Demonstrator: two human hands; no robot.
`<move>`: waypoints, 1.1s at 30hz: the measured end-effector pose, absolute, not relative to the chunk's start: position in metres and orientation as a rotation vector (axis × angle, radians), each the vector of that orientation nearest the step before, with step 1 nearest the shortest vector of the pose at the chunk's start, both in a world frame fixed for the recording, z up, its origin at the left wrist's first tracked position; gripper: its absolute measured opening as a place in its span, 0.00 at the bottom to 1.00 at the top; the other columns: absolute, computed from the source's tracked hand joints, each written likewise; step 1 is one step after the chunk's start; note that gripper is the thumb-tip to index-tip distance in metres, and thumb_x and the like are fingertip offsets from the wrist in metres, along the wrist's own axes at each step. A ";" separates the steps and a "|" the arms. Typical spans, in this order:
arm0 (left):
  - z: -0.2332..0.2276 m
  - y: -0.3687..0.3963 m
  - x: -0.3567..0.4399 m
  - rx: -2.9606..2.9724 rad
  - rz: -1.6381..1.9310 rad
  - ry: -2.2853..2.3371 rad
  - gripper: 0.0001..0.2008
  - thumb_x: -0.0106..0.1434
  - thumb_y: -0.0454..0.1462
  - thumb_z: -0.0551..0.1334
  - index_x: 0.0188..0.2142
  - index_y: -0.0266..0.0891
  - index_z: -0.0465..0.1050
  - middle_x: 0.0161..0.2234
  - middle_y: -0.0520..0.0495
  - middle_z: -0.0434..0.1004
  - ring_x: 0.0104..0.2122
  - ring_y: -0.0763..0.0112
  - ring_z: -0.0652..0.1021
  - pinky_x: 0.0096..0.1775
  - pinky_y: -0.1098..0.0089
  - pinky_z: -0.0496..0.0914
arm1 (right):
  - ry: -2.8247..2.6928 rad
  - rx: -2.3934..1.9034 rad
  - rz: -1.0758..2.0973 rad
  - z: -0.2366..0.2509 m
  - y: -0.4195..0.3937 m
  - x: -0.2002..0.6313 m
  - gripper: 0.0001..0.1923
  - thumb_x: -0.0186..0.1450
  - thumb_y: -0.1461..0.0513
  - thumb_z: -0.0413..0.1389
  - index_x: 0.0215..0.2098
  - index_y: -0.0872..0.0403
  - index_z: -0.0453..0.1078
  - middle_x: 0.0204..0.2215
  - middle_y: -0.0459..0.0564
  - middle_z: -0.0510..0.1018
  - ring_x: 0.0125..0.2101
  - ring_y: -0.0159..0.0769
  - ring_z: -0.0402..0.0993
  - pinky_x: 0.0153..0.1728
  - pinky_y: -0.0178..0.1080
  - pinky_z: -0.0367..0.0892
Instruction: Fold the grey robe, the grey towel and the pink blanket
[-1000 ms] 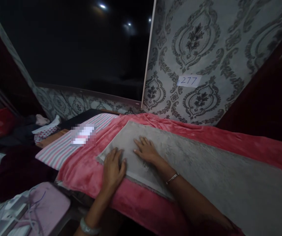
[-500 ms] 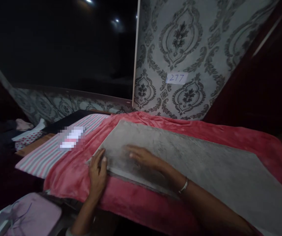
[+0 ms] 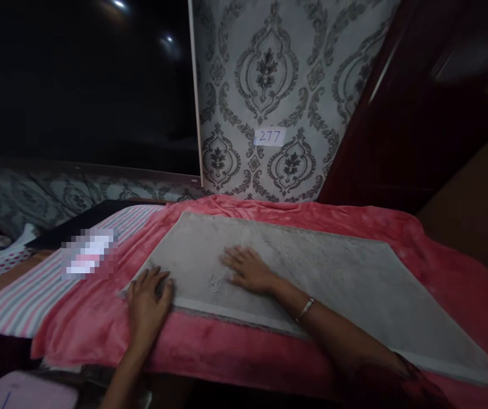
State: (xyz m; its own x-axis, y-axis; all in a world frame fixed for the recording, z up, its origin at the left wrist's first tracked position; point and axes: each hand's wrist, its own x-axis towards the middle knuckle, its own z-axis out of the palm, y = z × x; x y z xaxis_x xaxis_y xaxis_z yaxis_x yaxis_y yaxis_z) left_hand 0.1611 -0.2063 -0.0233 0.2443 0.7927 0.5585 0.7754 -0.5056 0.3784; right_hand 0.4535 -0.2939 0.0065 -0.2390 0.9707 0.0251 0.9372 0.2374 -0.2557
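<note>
A long grey mat (image 3: 333, 295) with a pale border and a fuzzy edge lies flat on a red-pink plush blanket (image 3: 235, 346). My left hand (image 3: 147, 298) rests on the mat's near left corner, fingers spread and lying flat. Over the left part of the mat is my right hand (image 3: 250, 270), slightly blurred, palm down with fingers apart and a bracelet (image 3: 305, 309) on its wrist. Just left of its fingers a small whitish mark (image 3: 215, 282) shows on the mat.
A striped cloth (image 3: 17, 295) lies left of the blanket, with a blurred-out patch on it. Behind stand a large dark screen (image 3: 82, 85) and a patterned wall (image 3: 265, 34) with a paper label (image 3: 270, 136) reading 277. A pink seat-like surface (image 3: 30, 392) is at lower left.
The view has turned to the right. My right hand has shifted right along the mat with its fingers more spread, uncovering the whitish mark. My left hand stays at the near left corner.
</note>
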 end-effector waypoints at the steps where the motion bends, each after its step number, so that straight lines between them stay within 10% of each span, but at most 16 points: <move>1: -0.023 -0.206 0.161 2.466 1.126 1.550 0.27 0.66 0.49 0.48 0.45 0.36 0.80 0.53 0.36 0.78 0.58 0.45 0.71 0.60 0.43 0.61 | -2.373 -1.694 0.335 0.005 -0.307 0.441 0.33 0.73 0.44 0.45 0.72 0.43 0.47 0.72 0.50 0.43 0.71 0.50 0.33 0.67 0.60 0.32; 5: -0.020 -0.204 0.160 2.512 1.075 1.547 0.28 0.65 0.49 0.48 0.45 0.34 0.80 0.53 0.34 0.78 0.58 0.44 0.71 0.59 0.43 0.62 | -2.389 -1.316 0.642 0.006 -0.358 0.410 0.35 0.71 0.41 0.47 0.72 0.42 0.50 0.72 0.50 0.45 0.71 0.48 0.33 0.68 0.56 0.30; 11: -0.002 -0.204 0.174 2.560 1.032 1.474 0.28 0.65 0.48 0.48 0.47 0.34 0.79 0.59 0.33 0.72 0.61 0.43 0.69 0.59 0.40 0.62 | -1.879 -1.367 0.753 0.029 -0.375 0.493 0.35 0.71 0.41 0.45 0.68 0.50 0.60 0.65 0.52 0.65 0.64 0.43 0.62 0.64 0.45 0.56; 18: 0.049 -0.186 0.314 2.578 0.617 0.664 0.33 0.69 0.53 0.44 0.62 0.37 0.68 0.62 0.44 0.71 0.61 0.61 0.71 0.63 0.61 0.63 | -1.775 -1.988 0.150 0.011 -0.346 0.586 0.33 0.73 0.49 0.45 0.71 0.56 0.54 0.71 0.58 0.50 0.70 0.48 0.41 0.68 0.55 0.42; 33: 0.004 -0.157 0.438 2.894 0.153 0.483 0.27 0.73 0.47 0.45 0.68 0.49 0.56 0.71 0.47 0.51 0.70 0.61 0.51 0.67 0.45 0.42 | -2.151 -2.013 0.213 0.002 -0.377 0.547 0.31 0.74 0.45 0.43 0.72 0.42 0.47 0.73 0.48 0.42 0.71 0.50 0.30 0.66 0.63 0.33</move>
State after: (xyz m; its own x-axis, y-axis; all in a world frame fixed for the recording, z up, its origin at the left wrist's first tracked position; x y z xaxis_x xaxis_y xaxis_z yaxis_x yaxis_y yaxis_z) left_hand 0.4376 -0.1568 0.0042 0.9412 0.3309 0.0679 0.3099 -0.9258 0.2166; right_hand 0.5467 -0.3769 0.0019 -0.0617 0.9973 0.0388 0.9704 0.0690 -0.2313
